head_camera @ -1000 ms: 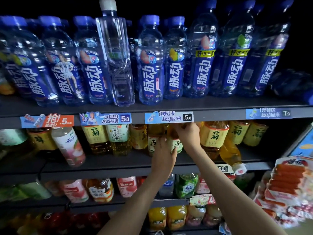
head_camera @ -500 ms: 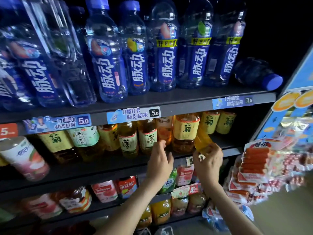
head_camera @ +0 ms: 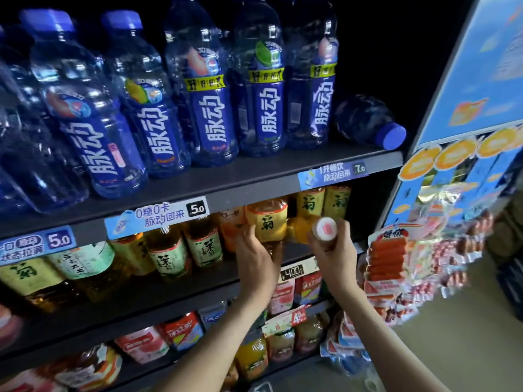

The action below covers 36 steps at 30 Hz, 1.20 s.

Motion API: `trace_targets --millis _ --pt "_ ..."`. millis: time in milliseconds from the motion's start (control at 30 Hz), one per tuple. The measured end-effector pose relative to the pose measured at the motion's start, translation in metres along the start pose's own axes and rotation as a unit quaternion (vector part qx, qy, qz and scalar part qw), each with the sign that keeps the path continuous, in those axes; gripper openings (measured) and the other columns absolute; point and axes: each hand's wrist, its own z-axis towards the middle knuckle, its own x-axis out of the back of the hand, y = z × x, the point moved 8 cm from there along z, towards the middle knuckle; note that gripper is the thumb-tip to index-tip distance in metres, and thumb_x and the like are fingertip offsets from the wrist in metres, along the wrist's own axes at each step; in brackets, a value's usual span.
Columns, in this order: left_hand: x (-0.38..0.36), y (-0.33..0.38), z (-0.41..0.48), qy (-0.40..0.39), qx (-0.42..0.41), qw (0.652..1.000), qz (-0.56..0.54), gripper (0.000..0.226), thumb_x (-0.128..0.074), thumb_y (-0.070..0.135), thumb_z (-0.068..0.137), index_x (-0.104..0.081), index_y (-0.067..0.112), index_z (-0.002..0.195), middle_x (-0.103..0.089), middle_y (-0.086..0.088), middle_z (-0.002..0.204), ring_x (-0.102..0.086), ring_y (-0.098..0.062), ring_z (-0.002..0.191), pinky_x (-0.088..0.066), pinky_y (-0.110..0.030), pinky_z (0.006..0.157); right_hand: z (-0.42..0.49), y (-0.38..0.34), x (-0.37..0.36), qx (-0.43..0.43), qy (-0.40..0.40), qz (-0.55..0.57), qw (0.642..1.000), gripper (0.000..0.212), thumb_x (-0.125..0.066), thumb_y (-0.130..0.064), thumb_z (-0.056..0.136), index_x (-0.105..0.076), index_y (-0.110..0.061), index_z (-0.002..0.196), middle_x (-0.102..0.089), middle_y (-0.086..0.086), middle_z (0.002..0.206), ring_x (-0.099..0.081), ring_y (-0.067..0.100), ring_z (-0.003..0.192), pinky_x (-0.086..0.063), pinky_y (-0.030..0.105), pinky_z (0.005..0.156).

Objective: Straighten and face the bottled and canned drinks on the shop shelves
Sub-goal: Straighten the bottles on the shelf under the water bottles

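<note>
Left hand (head_camera: 256,258) is gripping an upright yellow-labelled tea bottle (head_camera: 267,220), fingers curled round it; right hand (head_camera: 335,251) is clasping a tipped white-capped bottle (head_camera: 325,229) beside it.

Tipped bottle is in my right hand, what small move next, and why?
Probably swing the tipped bottle upright into the row: its cap points outward in the right hand, while the left hand holds the standing yellow-label bottle beside it.

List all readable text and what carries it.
"脉动": blue bottles
"0糖0卡 脉动回来 5.0": centre tag
"1升畅饮 脉动回来 7.0": right tag
"5.0": left tag
"菊": yellow-label bottle
"400": lower tag
Blurred: poster, sausage packs, tilted bottle.
</note>
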Motion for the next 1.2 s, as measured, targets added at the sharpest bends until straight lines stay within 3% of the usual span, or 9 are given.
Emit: trace_targets --millis 367,467,567,700,833,933,1033,1133,1200 --pt "-0.005 0.002 0.023 -0.004 0.122 0.992 -0.010 0.088 -0.084 0.029 0.067 -0.033 -0.002 0.132 -0.046 -0.021 0.126 -0.049 -0.033 0.114 -0.044 -0.035 0.094 0.058 -0.028 -0.016 -0.050 -0.007 0.078 0.996 0.018 -0.069 -0.021 0.084 -0.053 -0.018 0.090 -0.052 -0.011 0.066 -0.051 -0.005 0.060 -0.038 0.010 0.055" --pt "-0.020 -0.011 0.018 -0.144 0.247 0.958 -0.007 0.082 -0.074 0.030 0.079 -0.024 0.004 0.138 -0.040 -0.016 0.134 -0.049 -0.030 0.116 -0.050 -0.033 0.087 0.067 -0.024 -0.018 -0.080 -0.026 0.032 0.996 0.014 -0.065 -0.020 0.086 -0.052 -0.016 0.087 -0.052 -0.010 0.066 -0.050 0.002 0.058 -0.036 0.014 0.054" --pt "-0.020 -0.009 0.004 -0.365 0.329 0.865 0.096 0.079 -0.058 0.039 0.091 -0.014 0.002 0.146 -0.054 -0.013 0.128 -0.061 -0.023 0.103 -0.047 -0.025 0.066 0.080 -0.022 -0.029 -0.111 -0.099 -0.017 0.989 0.013 -0.064 -0.015 0.085 -0.057 -0.007 0.078 -0.057 -0.001 0.063 -0.051 0.013 0.057 -0.039 0.031 0.057" --pt "0.008 0.034 0.016 -0.461 0.167 0.862 0.132 0.039 -0.050 0.039 0.096 -0.058 0.003 0.108 -0.067 -0.010 0.103 -0.065 -0.021 0.087 -0.038 -0.020 0.054 0.081 -0.031 -0.030 -0.111 -0.154 -0.042 0.981 0.014 -0.065 -0.013 0.086 -0.060 -0.001 0.087 -0.061 0.006 0.069 -0.058 0.026 0.068 -0.042 0.034 0.061" --pt "0.021 0.086 0.038 -0.425 0.068 0.900 0.075 0.031 -0.052 0.033 0.095 -0.053 0.012 0.118 -0.063 -0.003 0.087 -0.053 -0.014 0.062 -0.033 -0.019 0.046 0.063 -0.043 -0.002 -0.075 -0.178 -0.106 0.975 0.027 -0.063 -0.029 0.089 -0.057 -0.008 0.104 -0.061 0.003 0.083 -0.056 0.022 0.074 -0.037 0.029 0.064" --pt "0.029 0.134 0.065 -0.325 -0.017 0.945 0.025 0.024 -0.050 0.035 0.094 -0.058 0.018 0.110 -0.069 -0.002 0.092 -0.062 -0.018 0.070 -0.040 -0.027 0.055 0.064 -0.055 0.040 -0.049 -0.156 -0.162 0.973 0.024 -0.059 -0.032 0.090 -0.065 -0.009 0.088 -0.068 0.008 0.076 -0.063 0.027 0.072 -0.044 0.035 0.062" --pt "0.037 0.176 0.088 -0.222 -0.079 0.971 -0.030 0.017 -0.053 0.029 0.093 -0.057 0.020 0.107 -0.069 -0.001 0.092 -0.063 -0.017 0.073 -0.048 -0.030 0.060 0.091 -0.087 0.097 -0.023 -0.063 -0.165 0.984 0.029 -0.060 -0.036 0.088 -0.050 -0.013 0.073 -0.054 0.001 0.058 -0.052 0.026 0.057 -0.037 0.036 0.050" --pt "0.029 0.203 0.110 -0.158 -0.092 0.981 -0.064 0.022 -0.059 0.021 0.090 -0.057 0.016 0.111 -0.065 0.000 0.105 -0.063 -0.016 0.091 -0.052 -0.033 0.075 0.126 -0.113 0.130 0.053 0.034 -0.170 0.983 0.043 -0.070 -0.041 0.079 -0.042 -0.011 0.094 -0.049 0.001 0.075 -0.053 0.032 0.066 -0.031 0.031 0.048" --pt "0.018 0.214 0.124 -0.123 -0.087 0.986 -0.063 0.027 -0.059 0.018 0.089 -0.055 0.013 0.116 -0.062 -0.001 0.111 -0.060 -0.017 0.098 -0.050 -0.032 0.080 0.146 -0.115 0.125 0.096 0.013 -0.209 0.973 0.062 -0.074 -0.043 0.075 -0.045 -0.005 0.114 -0.052 0.009 0.097 -0.058 0.037 0.084 -0.039 0.033 0.057"
